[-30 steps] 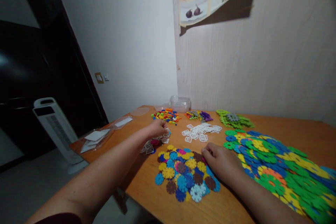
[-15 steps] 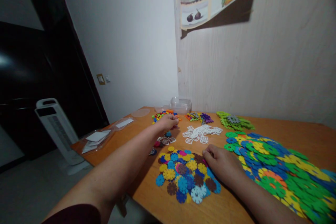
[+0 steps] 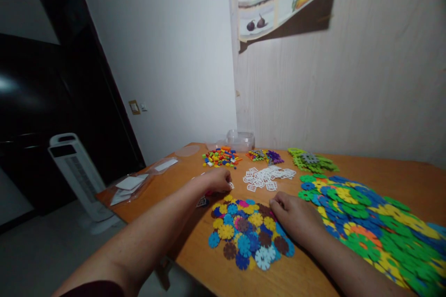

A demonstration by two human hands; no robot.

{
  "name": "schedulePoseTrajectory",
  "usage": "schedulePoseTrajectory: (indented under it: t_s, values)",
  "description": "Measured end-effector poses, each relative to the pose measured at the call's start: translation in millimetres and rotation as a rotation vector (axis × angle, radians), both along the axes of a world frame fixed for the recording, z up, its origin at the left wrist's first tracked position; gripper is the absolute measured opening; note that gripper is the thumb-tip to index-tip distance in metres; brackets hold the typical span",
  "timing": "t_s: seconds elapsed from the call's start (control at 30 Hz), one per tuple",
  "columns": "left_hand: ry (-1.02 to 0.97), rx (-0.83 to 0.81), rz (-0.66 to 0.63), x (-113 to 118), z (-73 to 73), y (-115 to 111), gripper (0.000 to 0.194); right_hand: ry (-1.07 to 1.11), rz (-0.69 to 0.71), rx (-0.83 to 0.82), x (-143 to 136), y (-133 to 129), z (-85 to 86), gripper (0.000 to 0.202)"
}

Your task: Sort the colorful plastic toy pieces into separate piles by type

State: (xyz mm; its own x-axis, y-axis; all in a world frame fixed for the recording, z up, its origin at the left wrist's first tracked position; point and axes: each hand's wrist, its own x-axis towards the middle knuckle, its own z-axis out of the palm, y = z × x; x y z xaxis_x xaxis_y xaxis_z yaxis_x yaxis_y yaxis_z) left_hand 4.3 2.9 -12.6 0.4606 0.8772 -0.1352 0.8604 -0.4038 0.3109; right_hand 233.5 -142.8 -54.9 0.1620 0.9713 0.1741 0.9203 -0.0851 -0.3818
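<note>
My left hand (image 3: 220,180) reaches down, fingers curled, over a small mixed group of white lattice pieces and coloured discs. One white lattice piece (image 3: 231,186) shows at its fingertips; whether it is pinched or lying on the table is unclear. My right hand (image 3: 294,213) rests at the right edge of a pile of small notched discs (image 3: 243,225) in yellow, blue, brown and pink. Its thumb presses against the curled fingers, and anything inside is hidden. Between and beyond the hands lies a heap of white lattice pieces (image 3: 266,177).
Large notched discs (image 3: 362,222) spread across the right of the wooden table (image 3: 188,232). Toward the back are small coloured blocks (image 3: 220,157), purple and grey pieces (image 3: 273,157), light-green pieces (image 3: 313,162) and clear plastic containers (image 3: 240,140). Plastic bags (image 3: 128,186) lie at the left edge.
My left hand has drawn back toward me from beside the coloured blocks, down to the mixed lattice pieces and discs. The blocks now show fully. My right hand has stayed in place.
</note>
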Motion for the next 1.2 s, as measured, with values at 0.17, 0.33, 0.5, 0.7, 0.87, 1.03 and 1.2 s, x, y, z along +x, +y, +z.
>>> schedulePoseTrajectory:
  t_s: [0.17, 0.33, 0.5, 0.7, 0.87, 1.03, 1.2]
  values:
    - [-0.202, -0.12, 0.076, 10, -4.8, 10, 0.006, 0.011, -0.008, -0.009, -1, 0, -0.2, 0.034]
    - [-0.703, -0.043, 0.141, 31, 2.9, 24, 0.011, 0.024, 0.013, -0.012, 1, 0, -1.2, 0.035]
    - [-0.636, -0.001, 0.047, 17, 5.3, 20, 0.013, 0.027, 0.026, -0.005, 3, 0, -3.0, 0.034]
    - [-0.156, 0.029, -0.161, -19, 2.2, 3, 0.011, 0.014, 0.012, -0.002, 1, 0, -1.5, 0.034]
    - [-0.023, 0.098, -0.221, -26, 1.2, -3, 0.006, 0.019, 0.017, -0.004, 2, 0, -1.4, 0.033]
    - [0.019, 0.185, -0.158, -24, -0.6, 0, 0.006, 0.03, 0.018, 0.0, 2, 0, -2.9, 0.034]
    - [-0.143, 0.253, -0.017, -6, 0.7, 11, 0.004, 0.039, 0.021, -0.002, 2, 0, -2.4, 0.034]
